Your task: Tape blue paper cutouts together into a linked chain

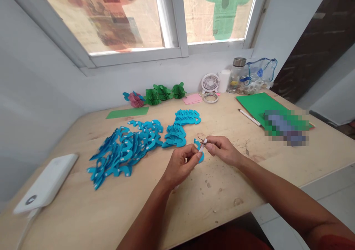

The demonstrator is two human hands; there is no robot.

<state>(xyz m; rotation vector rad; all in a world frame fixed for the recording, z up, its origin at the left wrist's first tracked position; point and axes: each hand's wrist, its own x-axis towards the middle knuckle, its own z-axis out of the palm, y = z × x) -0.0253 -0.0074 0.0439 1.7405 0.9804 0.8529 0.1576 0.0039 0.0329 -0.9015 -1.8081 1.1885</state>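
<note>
Between finger and thumb, my left hand (183,164) pinches a narrow white strip (203,146) that looks like double-sided tape. My right hand (223,150) is closed on a small tool with thin dark metal points (200,139); the rest of it is hidden by the fingers. Those points lie at the upper end of the strip. Just below the hands is a curved blue paper piece (201,157), partly covered by my left fingers. Left of them spreads a heap of blue paper cut-outs (130,146) bearing small white squares. Two pleated blue paper stacks (174,135) sit nearby.
At the back stand green paper decorations (163,92), a pink one (136,99), a small fan (210,83), a tape roll (210,98) and a bottle (237,74). Green sheets (255,104) and a white pen (249,117) lie right; a white power bank (47,183) lies left.
</note>
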